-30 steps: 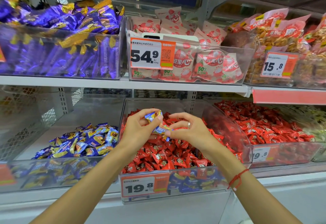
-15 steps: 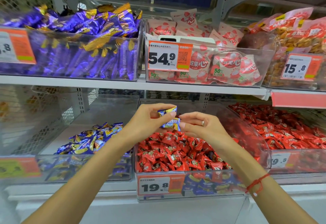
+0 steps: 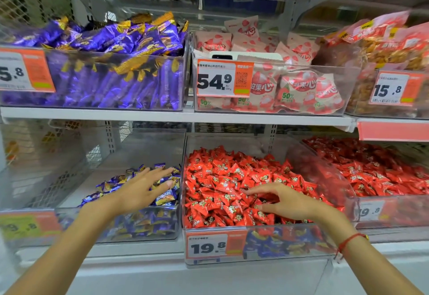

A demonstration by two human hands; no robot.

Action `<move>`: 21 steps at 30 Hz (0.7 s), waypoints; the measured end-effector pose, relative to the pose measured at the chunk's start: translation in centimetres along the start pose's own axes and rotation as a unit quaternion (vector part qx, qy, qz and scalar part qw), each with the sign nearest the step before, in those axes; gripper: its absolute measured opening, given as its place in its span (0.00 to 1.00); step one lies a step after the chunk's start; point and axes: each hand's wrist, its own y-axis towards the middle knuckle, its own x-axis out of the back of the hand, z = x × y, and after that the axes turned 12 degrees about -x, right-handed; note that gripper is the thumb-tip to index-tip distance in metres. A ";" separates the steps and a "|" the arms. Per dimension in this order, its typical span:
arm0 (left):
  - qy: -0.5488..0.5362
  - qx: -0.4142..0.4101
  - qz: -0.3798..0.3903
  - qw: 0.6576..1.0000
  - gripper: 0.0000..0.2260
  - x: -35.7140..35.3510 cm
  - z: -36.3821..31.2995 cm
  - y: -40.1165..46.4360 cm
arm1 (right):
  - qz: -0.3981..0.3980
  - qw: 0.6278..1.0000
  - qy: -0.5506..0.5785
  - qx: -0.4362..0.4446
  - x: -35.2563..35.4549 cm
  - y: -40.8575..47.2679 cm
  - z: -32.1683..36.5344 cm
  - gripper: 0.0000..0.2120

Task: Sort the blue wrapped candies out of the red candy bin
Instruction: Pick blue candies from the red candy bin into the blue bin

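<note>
The clear red candy bin (image 3: 232, 229) sits on the lower shelf in the middle, heaped with red wrapped candies (image 3: 222, 178). More blue wrappers show low behind its front wall (image 3: 278, 246). To its left stands a clear bin (image 3: 116, 234) holding a pile of blue wrapped candies (image 3: 162, 198). My left hand (image 3: 144, 187) is spread flat over that blue pile, fingers straight, holding nothing. My right hand (image 3: 285, 201) hovers over the red candies with fingers loosely bent, its fingertips touching the heap; I see nothing pinched in it.
A second bin of red candies (image 3: 371, 169) is at the right. The upper shelf (image 3: 176, 116) carries purple snack packs (image 3: 111, 62), pink strawberry bags (image 3: 299, 90) and a bin of brown snacks (image 3: 383, 53). Price tags hang on the bin fronts.
Both hands held blue candies together above the red bin. Now the left hand has swung over the blue bin and opened, and the right hand has dropped onto the red candies.
</note>
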 end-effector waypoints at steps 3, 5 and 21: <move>0.067 0.040 0.027 0.997 0.34 0.1 -0.4 0.6 | -0.012 1.000 0.020 -0.008 0.6 -0.3 -0.4 0.15; 0.142 0.044 -0.004 0.989 0.30 0.1 -1.8 0.9 | -0.037 0.999 0.016 -0.012 1.2 -0.4 -0.5 0.12; 0.129 -0.312 0.025 0.941 0.11 -2.9 -14.0 2.7 | 0.052 0.998 0.015 0.009 3.9 -3.7 2.6 0.09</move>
